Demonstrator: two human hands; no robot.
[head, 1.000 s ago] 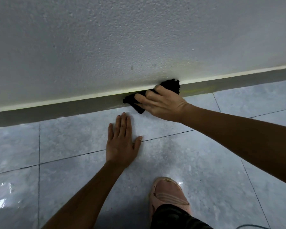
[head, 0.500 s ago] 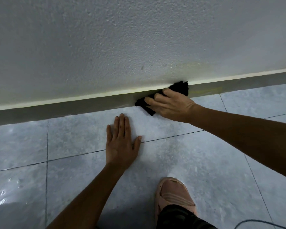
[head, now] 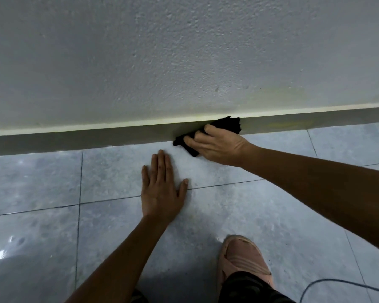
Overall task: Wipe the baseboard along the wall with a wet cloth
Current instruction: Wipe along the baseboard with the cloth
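A grey baseboard (head: 85, 139) with a pale top edge runs along the foot of the textured wall (head: 162, 62), slanting up toward the right. My right hand (head: 217, 145) presses a black cloth (head: 227, 125) against the baseboard, fingers curled over the cloth; part of the cloth is hidden under the palm. My left hand (head: 161, 189) lies flat on the tiled floor (head: 42, 182) just below and left of the cloth, fingers together and pointing at the wall, holding nothing.
My foot in a pink slipper (head: 243, 259) stands on the tiles at the lower right. A thin cable (head: 328, 283) curves across the floor in the bottom right corner. Yellowish stains (head: 289, 123) mark the baseboard right of the cloth.
My right hand has slid the cloth rightward along the baseboard. My left hand stays planted on the same tile.
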